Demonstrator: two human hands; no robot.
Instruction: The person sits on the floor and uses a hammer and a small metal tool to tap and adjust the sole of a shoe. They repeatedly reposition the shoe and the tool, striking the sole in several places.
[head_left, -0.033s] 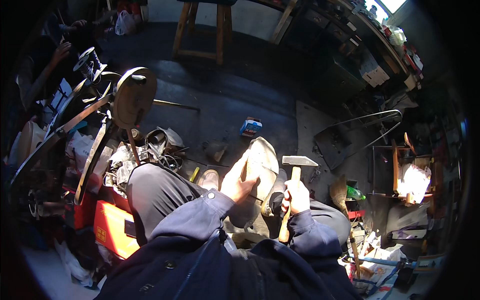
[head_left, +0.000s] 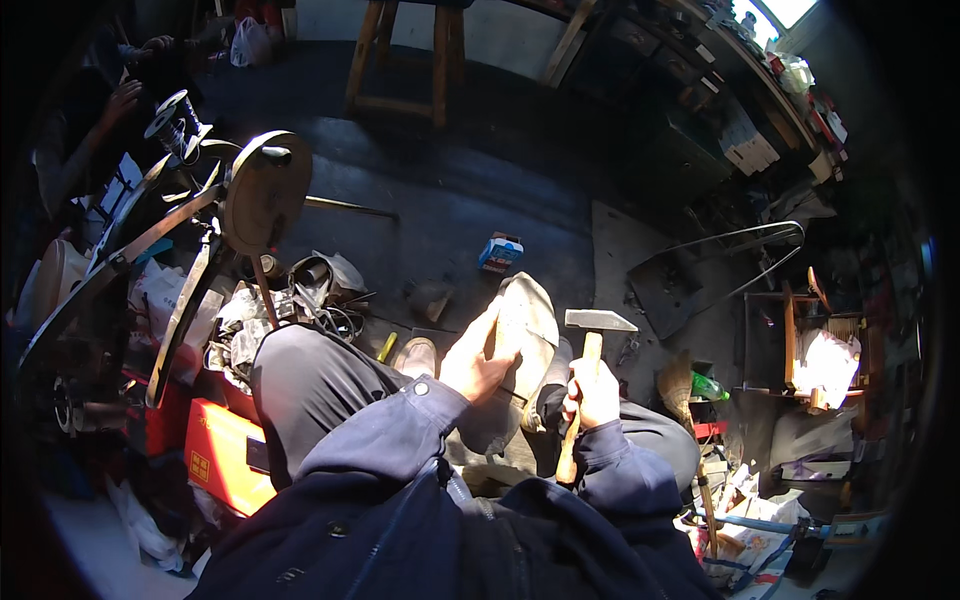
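Note:
A pale shoe stands between my knees, its sunlit sole facing up. My left hand grips the shoe along its left side, with the thumb lying across the sole. To the right of it, my right hand is wrapped round the wooden handle of a hammer. The steel head of the hammer points away from me, level with the shoe and apart from it. Whatever supports the shoe from below is mostly hidden in shadow.
A hand-cranked machine with a large wheel stands at the left, beside an orange box. Ahead lies a small blue-and-white box on the dark floor. A broom head and a green bottle are at the right. A stool stands farther off.

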